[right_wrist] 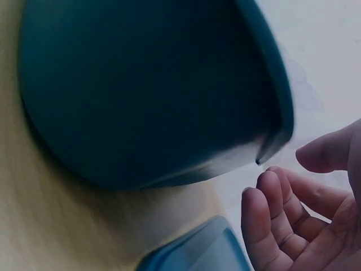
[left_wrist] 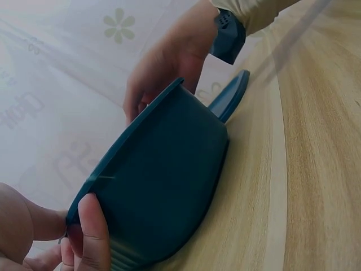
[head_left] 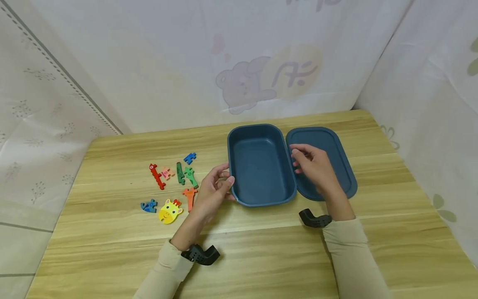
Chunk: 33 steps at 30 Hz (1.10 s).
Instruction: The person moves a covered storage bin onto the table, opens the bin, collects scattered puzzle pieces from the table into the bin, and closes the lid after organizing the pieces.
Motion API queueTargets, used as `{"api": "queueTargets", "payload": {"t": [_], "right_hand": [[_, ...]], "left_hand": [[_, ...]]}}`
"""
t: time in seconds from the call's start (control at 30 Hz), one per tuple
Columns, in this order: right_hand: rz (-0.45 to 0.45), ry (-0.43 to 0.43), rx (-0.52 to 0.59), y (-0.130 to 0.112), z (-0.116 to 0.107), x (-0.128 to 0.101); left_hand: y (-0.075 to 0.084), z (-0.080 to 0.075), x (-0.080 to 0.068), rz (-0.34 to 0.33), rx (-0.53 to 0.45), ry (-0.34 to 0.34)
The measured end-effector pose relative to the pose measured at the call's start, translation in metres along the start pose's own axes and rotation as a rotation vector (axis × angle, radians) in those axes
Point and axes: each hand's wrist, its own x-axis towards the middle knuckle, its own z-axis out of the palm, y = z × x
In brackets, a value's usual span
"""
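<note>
Dark blue oval plastic box on light wooden table, mid-table, open side up, empty inside. Matching dark blue flat lid flat on table just right of box, edges close or touching, cannot tell which. Left hand at box's near-left corner, fingers curled on the rim, thumb over the edge, gripping box. Right hand over lid, beside box's right wall, fingers loosely curled, holding nothing; contact with box rim not clear from head view, small gap visible in right wrist view. Left of box: scattered colourful wooden animal puzzle pieces, including yellow giraffe-head piece, well apart from box. Risk, as judgement: one-sided grip at a corner likely to tip or swivel box if lifted, with right hand not on it; box sliding right could ride over lid; left forearm sweeping back could knock the orange piece just beside the hand. Head view only: puzzle pieces, box interior, full layout. Left wrist view only: fingertip clamp on rim, box outer wall, lid edge behind. Right wrist view only: gap between fingers and rim; dark and blurred otherwise.
</note>
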Motion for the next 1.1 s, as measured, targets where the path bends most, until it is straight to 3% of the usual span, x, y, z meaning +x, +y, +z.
{"api": "queueTargets", "payload": {"t": [0.4,0.7,0.87,1.1], "right_hand": [[-0.004,-0.007,0.048,0.005,0.010,0.000],[0.071,-0.129,0.269,0.015,0.008,0.005],[0.089,-0.147,0.396,0.018,0.002,0.005],[0.076,-0.184,0.380,0.018,0.006,0.005]], "left_hand": [[-0.001,-0.001,0.001,0.011,0.001,-0.006],[0.000,-0.002,0.001,0.012,0.007,-0.025],[0.000,0.001,0.003,0.024,0.001,-0.054],[-0.004,-0.002,-0.002,0.030,-0.017,-0.031]]}}
